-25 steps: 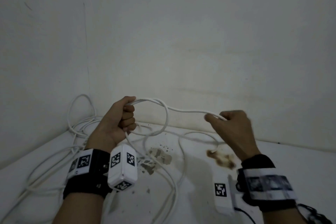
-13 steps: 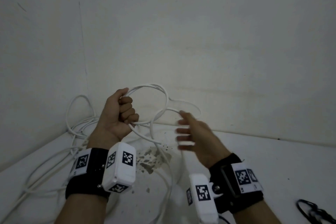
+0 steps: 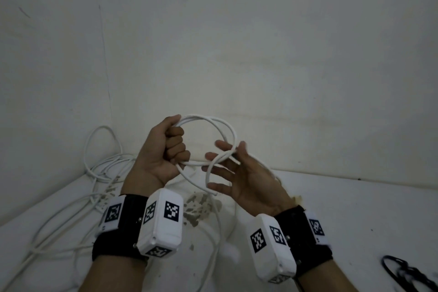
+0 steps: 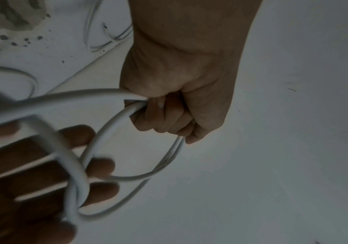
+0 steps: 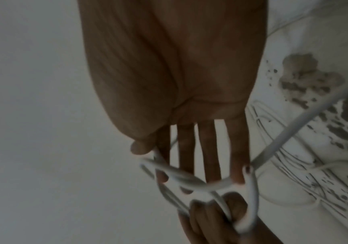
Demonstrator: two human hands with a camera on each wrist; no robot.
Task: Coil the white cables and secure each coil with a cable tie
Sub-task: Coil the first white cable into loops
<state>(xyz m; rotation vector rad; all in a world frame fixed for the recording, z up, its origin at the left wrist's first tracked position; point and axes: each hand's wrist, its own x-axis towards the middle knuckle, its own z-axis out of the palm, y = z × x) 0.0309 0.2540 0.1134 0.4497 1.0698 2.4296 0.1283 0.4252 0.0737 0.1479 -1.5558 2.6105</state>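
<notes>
My left hand (image 3: 174,147) is a fist gripping a white cable coil (image 3: 214,119) of about two loops, held up in front of the wall. The left wrist view shows that fist (image 4: 169,112) closed round the strands (image 4: 114,125). My right hand (image 3: 227,168) is beside the coil's right side, its fingers (image 3: 213,156) straight and spread, with the crossing strands lying against them. From the right wrist, the straight fingers (image 5: 185,148) lie behind the blurred loops (image 5: 192,181). The cable's tail (image 3: 215,232) hangs to the table.
More loose white cable (image 3: 99,168) lies tangled on the white table (image 3: 355,208) at the left corner by the wall. Black cable ties (image 3: 407,272) lie at the bottom right. A brown stain (image 3: 199,206) marks the table under my hands.
My right hand let go of the strand it pinched, swung left toward the left hand and spread its fingers. The stretched cable has become another loop at the left fist.
</notes>
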